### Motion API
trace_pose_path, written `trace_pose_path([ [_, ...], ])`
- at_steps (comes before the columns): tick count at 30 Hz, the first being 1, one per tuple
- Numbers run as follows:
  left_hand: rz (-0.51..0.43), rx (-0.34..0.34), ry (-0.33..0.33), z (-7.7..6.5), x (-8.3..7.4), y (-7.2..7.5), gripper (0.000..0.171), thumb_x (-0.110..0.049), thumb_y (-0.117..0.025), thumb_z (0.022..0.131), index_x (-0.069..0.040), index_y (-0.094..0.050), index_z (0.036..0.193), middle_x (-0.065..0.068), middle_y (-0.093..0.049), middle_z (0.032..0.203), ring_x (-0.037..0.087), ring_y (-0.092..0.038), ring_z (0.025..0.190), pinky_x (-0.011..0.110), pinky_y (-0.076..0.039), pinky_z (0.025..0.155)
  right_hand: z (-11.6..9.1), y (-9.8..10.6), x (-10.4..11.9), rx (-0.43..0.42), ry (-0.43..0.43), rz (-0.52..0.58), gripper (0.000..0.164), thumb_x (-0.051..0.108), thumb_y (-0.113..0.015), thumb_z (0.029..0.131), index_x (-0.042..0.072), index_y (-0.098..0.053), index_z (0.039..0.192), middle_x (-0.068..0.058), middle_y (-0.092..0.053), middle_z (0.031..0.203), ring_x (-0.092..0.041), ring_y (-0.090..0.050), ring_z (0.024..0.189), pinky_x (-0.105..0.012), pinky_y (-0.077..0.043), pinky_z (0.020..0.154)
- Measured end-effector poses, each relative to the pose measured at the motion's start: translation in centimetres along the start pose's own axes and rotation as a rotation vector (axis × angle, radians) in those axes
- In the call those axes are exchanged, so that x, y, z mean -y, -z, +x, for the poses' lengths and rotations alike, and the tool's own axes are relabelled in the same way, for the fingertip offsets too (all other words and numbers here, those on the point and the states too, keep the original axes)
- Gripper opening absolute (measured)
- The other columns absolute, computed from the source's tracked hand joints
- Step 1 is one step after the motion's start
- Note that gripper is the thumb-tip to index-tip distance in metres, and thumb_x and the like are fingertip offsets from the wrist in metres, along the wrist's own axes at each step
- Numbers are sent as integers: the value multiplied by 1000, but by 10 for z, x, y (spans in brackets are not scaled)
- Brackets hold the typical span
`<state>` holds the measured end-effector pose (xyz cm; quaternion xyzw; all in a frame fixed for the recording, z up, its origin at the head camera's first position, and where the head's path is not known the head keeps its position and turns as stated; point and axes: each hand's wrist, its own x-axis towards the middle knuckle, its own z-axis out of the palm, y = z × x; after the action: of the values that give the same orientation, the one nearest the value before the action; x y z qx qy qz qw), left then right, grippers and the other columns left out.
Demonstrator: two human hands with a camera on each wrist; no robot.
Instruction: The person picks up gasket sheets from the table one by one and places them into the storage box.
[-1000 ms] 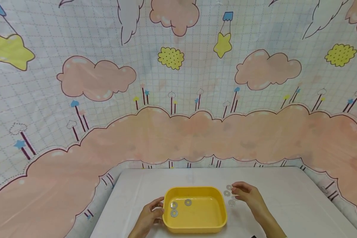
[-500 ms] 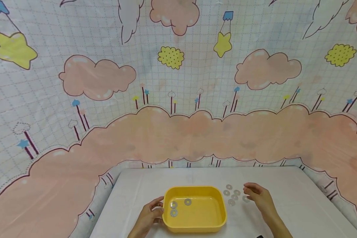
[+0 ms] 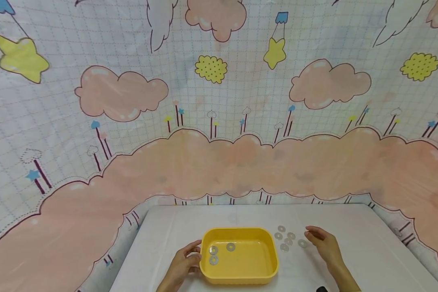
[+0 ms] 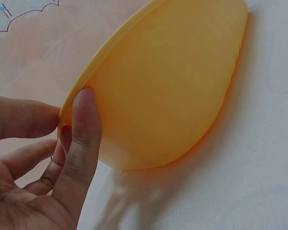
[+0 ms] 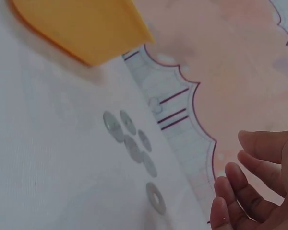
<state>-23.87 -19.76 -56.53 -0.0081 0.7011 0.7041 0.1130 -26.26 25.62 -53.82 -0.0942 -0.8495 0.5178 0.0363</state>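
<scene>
Your left hand (image 3: 184,263) grips the left rim of the yellow tray (image 3: 241,275), thumb over the edge and fingers curled against the outer wall; the left wrist view shows the thumb (image 4: 81,139) laid flat on the tray's side (image 4: 173,86). The tray sits on the white table (image 3: 368,243) close to its near edge, about midway between the left and right edges. Inside it, toward its left end, lie three flat metal washers (image 3: 213,260), two close together and one a little apart to their right.

Your right hand (image 3: 323,242) rests relaxed above the table to the right of the tray, fingers loosely spread and holding nothing. Just beside its fingertips lies a single washer (image 3: 302,243), which the right wrist view shows flat on the cloth (image 5: 155,197), apart from the fingers (image 5: 240,187). Between that washer and the tray's right wall lies a loose cluster of washers (image 3: 284,237), some overlapping (image 5: 129,141). Whether the fingertips touch the nearest washer cannot be told from the head view; the wrist view shows them clear of it.
</scene>
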Motion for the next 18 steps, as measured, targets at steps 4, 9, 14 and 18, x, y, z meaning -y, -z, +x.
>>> trace_pose_path([
  [4, 5, 4, -12, -2, 0, -1, 66, -7, -60, 87, 3, -37, 148, 11, -50, 115, 12, -60, 77, 30, -60, 64, 4, 1, -8, 0, -12, -24, 53, 37, -65, 93, 2, -59, 133, -8, -71, 116, -7, -62, 98, -35, -52, 89],
  [9, 2, 3, -16, -5, 0, -3, 65, -6, -60, 88, 4, -37, 148, 10, -50, 113, 12, -59, 76, 30, -60, 64, 10, 1, -18, -18, -19, -59, 51, 35, -68, 91, 2, -62, 130, -10, -69, 115, -10, -59, 97, -28, -50, 82],
  [14, 7, -2, -19, -8, -2, -5, 64, -6, -60, 88, 4, -38, 147, 11, -51, 113, 12, -59, 76, 31, -60, 64, 16, -1, -28, -13, -3, -155, 50, 36, -70, 89, 4, -65, 127, -18, -62, 119, -26, -55, 106, -30, -46, 80],
  [18, 12, -5, -16, -10, -1, -6, 65, -6, -60, 88, 4, -38, 148, 12, -50, 115, 13, -59, 77, 31, -60, 65, 18, -3, -34, -21, 18, -200, 48, 34, -70, 88, 2, -67, 123, -24, -62, 117, -32, -55, 105, -40, -47, 82],
])
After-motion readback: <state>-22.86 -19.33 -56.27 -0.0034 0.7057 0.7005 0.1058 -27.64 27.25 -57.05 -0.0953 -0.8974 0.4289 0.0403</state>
